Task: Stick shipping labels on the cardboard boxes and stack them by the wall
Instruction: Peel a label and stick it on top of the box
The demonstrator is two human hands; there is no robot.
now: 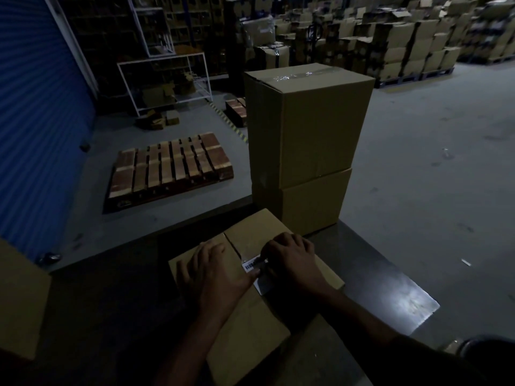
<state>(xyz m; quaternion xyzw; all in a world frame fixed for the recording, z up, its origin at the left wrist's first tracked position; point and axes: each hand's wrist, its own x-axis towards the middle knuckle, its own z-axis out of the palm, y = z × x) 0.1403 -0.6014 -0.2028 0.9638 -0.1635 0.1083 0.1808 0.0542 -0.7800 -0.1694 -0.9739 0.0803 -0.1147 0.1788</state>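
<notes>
Pressing flat on the cardboard box point(250, 277), your left hand point(214, 271) lies relaxed, its thumb on the shipping label point(257, 270). Your right hand point(292, 260) curls over the label's far edge, pinching it. The box sits near the table point(390, 288) edge; two stacked boxes point(306, 140) stand just beyond, with bare floor point(432, 162) to their right.

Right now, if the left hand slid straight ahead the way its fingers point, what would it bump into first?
Probably nothing nearby. The left hand lies flat on the flat brown cardboard box, fingers pointing up-left over its far edge. Beyond that shows only dark tabletop, though depth is unclear.
</notes>
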